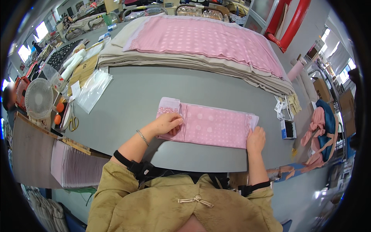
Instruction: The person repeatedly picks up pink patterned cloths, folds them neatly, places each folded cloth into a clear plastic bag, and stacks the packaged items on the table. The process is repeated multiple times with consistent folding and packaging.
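The left hand [169, 123] is lying palm down on the left part of a folded pink cloth [210, 124], its fingers curled loosely and pressing on the fabric next to the narrow flap folded over at that end. The right hand [256, 140] is resting flat at the cloth's right end, fingers together and pointing away from the person, covering the lower right corner; neither hand is pinching anything. A thin bracelet [142, 137] is sitting on the left wrist, and dark straps are wrapping both forearms above the mustard-coloured sleeves.

The folded cloth, pale pink with lighter dots, is lying as a long rectangle on the grey counter [135, 100], right in front of the person and slightly tilted, its right end lower in the head view.

Farther back on the counter, a thick stack of beige fabric [185, 62] is spreading wide, topped by a larger pink dotted sheet [205, 38]. To the left, clear plastic bags [92, 89] are lying near the stack's corner, with yellow-handled scissors [73, 121] and a small white fan [38, 98] beyond them at the counter's edge. A pile of folded pale pink pieces [73, 168] is standing below the counter's near left edge. To the right, a small blue and white box [288, 129] is sitting beside some white tags [281, 106].
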